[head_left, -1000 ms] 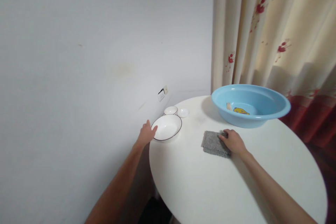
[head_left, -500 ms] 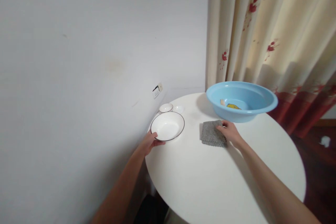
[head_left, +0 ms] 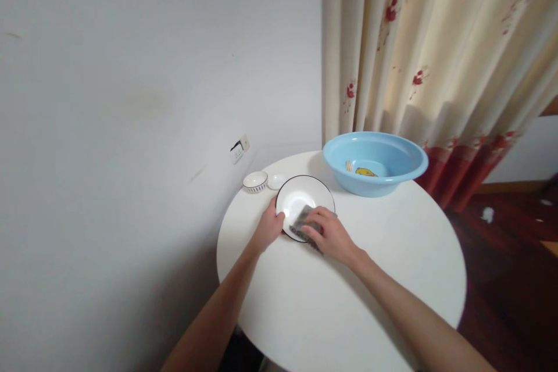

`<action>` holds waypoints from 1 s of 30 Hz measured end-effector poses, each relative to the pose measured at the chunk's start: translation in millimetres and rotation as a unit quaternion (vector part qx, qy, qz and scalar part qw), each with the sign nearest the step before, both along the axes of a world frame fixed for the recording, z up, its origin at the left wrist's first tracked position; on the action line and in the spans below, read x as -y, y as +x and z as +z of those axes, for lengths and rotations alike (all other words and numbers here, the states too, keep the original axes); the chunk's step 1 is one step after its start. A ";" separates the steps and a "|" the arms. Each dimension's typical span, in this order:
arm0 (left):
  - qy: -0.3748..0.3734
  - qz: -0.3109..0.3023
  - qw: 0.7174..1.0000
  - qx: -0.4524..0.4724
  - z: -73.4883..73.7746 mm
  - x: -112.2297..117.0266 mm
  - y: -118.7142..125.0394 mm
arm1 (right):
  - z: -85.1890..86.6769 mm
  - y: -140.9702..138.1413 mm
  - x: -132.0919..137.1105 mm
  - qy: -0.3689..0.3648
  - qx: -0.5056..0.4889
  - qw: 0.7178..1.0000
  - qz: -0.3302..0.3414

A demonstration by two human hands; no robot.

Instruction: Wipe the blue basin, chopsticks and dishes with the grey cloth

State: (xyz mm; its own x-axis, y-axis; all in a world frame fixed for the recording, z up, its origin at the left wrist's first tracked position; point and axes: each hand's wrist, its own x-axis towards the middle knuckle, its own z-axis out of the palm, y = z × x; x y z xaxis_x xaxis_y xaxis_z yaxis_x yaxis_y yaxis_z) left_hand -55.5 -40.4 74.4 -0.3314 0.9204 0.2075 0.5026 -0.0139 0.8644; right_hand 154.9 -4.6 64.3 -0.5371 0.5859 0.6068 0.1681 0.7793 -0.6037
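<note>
My left hand (head_left: 271, 225) grips the near left rim of a white plate with a dark edge (head_left: 305, 195), tilted up toward me above the round white table (head_left: 349, 296). My right hand (head_left: 328, 232) is closed on a grey cloth (head_left: 300, 222) and presses it against the plate's lower face. Part of the cloth is hidden under my fingers.
A light blue basin (head_left: 375, 161) with small items inside stands at the back of the table by the curtain (head_left: 436, 46). A small patterned bowl (head_left: 255, 181) and a tiny white dish (head_left: 276, 181) sit near the wall. Dark red floor lies to the right.
My left hand has lifted the plate off the table and drawn it toward the middle. My right hand has picked the grey cloth up and brought it onto the plate.
</note>
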 end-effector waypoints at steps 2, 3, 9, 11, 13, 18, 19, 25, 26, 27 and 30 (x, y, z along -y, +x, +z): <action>0.013 -0.011 0.998 -0.052 3.2 -8.0 6.8 | -6.2 3.7 -6.1 0.021 0.014 1.000 0.005; 0.012 -0.019 0.997 -0.071 5.4 -11.8 9.5 | -10.0 6.5 -10.6 0.031 0.021 0.999 0.004; 0.001 -0.074 0.990 -0.122 18.8 -33.2 14.1 | -31.6 8.1 -25.0 0.076 0.158 0.984 0.030; -0.003 -0.060 0.992 -0.113 19.3 -38.4 12.2 | -34.1 2.6 -21.5 0.078 0.190 0.979 0.016; -0.014 -0.032 0.995 -0.095 16.7 -41.7 9.6 | -33.9 -2.5 -16.4 0.073 0.212 0.974 -0.010; -0.001 -0.015 0.997 -0.078 3.8 -41.7 3.0 | -29.7 -10.6 -7.6 0.060 0.255 0.963 -0.057; 0.011 -0.024 0.997 -0.073 1.0 -41.1 2.5 | -29.4 -11.7 -7.1 0.058 0.258 0.962 -0.064; 0.079 -0.091 0.992 0.024 -15.8 -44.8 12.1 | -31.1 -16.1 -6.5 0.040 0.239 0.967 -0.083; 0.084 -0.092 0.991 0.047 -18.4 -46.5 15.0 | -31.0 -16.3 -5.9 0.038 0.231 0.968 -0.088; 0.088 -0.090 0.990 0.067 -20.9 -48.3 17.7 | -30.6 -16.4 -5.0 0.036 0.224 0.969 -0.096; 0.105 -0.074 0.986 0.105 -27.2 -53.0 23.1 | -27.2 -15.5 -0.7 0.034 0.236 0.964 -0.116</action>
State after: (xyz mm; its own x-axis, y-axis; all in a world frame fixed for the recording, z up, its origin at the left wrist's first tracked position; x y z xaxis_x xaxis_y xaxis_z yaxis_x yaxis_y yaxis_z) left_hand -32.4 12.6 47.1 -0.2531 0.9057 0.3401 0.2928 -0.2633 0.9192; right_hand 139.4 -3.9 37.1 -0.6223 0.6905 0.3688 0.5855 0.7233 -0.3662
